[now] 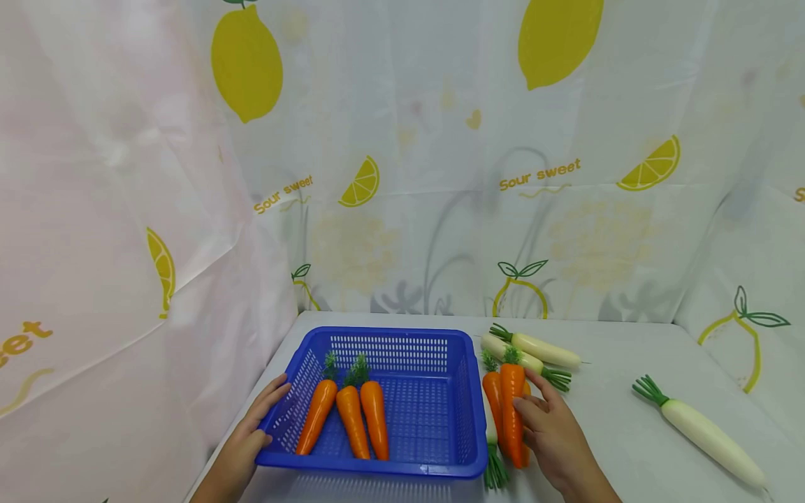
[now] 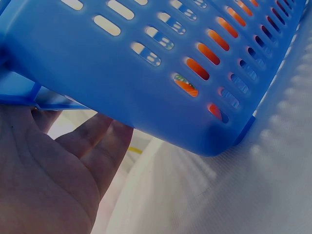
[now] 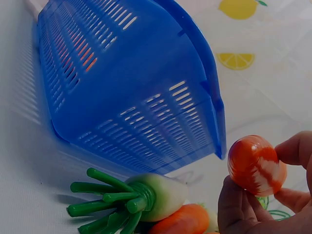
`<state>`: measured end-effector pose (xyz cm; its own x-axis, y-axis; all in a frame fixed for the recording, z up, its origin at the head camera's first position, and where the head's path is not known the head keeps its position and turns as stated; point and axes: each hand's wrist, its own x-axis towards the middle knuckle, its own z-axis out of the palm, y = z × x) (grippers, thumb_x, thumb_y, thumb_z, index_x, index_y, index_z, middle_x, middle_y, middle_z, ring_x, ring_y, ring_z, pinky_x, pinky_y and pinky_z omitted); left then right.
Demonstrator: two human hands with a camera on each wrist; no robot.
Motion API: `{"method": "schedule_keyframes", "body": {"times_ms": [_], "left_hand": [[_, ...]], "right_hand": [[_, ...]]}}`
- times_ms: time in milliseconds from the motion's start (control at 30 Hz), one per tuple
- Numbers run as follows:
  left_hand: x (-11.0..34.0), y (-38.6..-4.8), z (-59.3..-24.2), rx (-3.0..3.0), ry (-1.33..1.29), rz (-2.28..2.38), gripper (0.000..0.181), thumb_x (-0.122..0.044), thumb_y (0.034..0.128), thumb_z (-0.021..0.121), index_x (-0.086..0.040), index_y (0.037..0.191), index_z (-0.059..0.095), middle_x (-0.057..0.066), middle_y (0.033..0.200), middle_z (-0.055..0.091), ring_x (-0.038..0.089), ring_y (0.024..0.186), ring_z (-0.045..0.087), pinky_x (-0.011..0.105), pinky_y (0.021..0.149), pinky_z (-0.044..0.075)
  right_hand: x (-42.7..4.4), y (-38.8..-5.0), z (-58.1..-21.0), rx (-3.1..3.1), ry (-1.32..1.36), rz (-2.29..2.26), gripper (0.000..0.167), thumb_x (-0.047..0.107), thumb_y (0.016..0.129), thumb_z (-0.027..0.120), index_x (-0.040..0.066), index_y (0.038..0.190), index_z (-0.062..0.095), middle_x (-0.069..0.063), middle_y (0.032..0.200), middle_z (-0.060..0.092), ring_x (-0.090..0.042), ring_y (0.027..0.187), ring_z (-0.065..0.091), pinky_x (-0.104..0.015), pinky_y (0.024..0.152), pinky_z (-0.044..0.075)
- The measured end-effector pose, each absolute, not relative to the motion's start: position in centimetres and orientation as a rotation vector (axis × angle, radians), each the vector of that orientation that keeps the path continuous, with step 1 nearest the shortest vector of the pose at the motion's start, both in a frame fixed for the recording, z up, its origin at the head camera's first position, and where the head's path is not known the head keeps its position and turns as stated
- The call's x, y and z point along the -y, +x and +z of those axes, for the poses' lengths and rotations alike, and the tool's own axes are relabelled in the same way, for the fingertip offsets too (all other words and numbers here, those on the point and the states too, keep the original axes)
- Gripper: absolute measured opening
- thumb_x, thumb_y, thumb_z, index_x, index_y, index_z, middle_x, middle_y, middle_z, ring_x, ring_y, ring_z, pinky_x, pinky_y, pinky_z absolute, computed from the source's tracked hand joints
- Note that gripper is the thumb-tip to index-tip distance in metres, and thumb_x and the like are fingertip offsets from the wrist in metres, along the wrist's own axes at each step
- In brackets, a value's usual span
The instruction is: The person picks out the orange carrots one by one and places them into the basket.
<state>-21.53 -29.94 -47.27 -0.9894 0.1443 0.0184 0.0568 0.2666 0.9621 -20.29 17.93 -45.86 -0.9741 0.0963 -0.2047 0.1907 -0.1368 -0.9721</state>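
A blue plastic basket (image 1: 478,461) with slotted sides holds three orange carrots with green tops, one of them a leftmost carrot (image 1: 317,416). My left hand (image 1: 247,434) grips its left rim, thumb and fingers at the edge; the left wrist view shows that hand (image 2: 53,170) beside the slotted wall. Just outside the right wall, my right hand (image 1: 556,427) pinches another carrot (image 1: 512,409) between thumb and fingers. In the right wrist view, the held carrot (image 3: 256,165) shows its rounded end. Below it, more carrots lie partly hidden beside a white radish (image 3: 163,195).
Two white radishes, one of them a farther radish (image 1: 546,351), lie crossed behind the right-hand carrots. A separate radish (image 1: 713,441) lies at the far right of the white table (image 1: 619,377). Lemon-printed curtains (image 1: 402,244) enclose the back and sides.
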Motion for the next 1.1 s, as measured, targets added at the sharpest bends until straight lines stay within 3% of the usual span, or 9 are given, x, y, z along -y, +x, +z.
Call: {"method": "schedule_keyframes", "body": {"times_ms": [400, 767, 1100], "left_hand": [[29.8, -21.5, -47.2, -2.483, 0.198, 1.815, 0.087, 0.011, 0.0749, 0.041, -0.012, 0.159, 0.041, 0.002, 0.176, 0.01, 0.044, 0.161, -0.006, 0.084, 0.115, 0.0], [30.0, -21.4, -47.2, -2.464, 0.208, 1.835, 0.087, 0.011, 0.0747, 0.041, -0.01, 0.159, 0.041, 0.002, 0.176, 0.008, 0.044, 0.161, -0.008, 0.082, 0.116, -0.001], [30.0, -21.7, -47.3, -2.495, 0.19, 1.78, 0.085, 0.01, 0.077, 0.042, -0.012, 0.159, 0.04, 0.002, 0.177, 0.008, 0.043, 0.162, -0.008, 0.083, 0.115, -0.001]], "right_hand": [[-17.7, -20.1, -44.9, -2.001, 0.299, -2.317, 0.076, 0.011, 0.104, 0.055, 0.022, 0.168, 0.016, -0.025, 0.144, 0.041, -0.025, 0.116, 0.06, -0.04, 0.094, 0.057], [-17.0, -19.5, -43.4, -1.98, 0.243, -2.355, 0.077, 0.007, 0.102, 0.054, 0.024, 0.167, 0.017, -0.028, 0.149, 0.043, -0.029, 0.12, 0.061, -0.04, 0.095, 0.056], [-16.1, -18.9, -42.4, -2.013, 0.225, -2.347, 0.071, 0.009, 0.102, 0.055, 0.022, 0.164, 0.021, -0.024, 0.138, 0.049, -0.028, 0.112, 0.061, -0.038, 0.09, 0.058]]}}
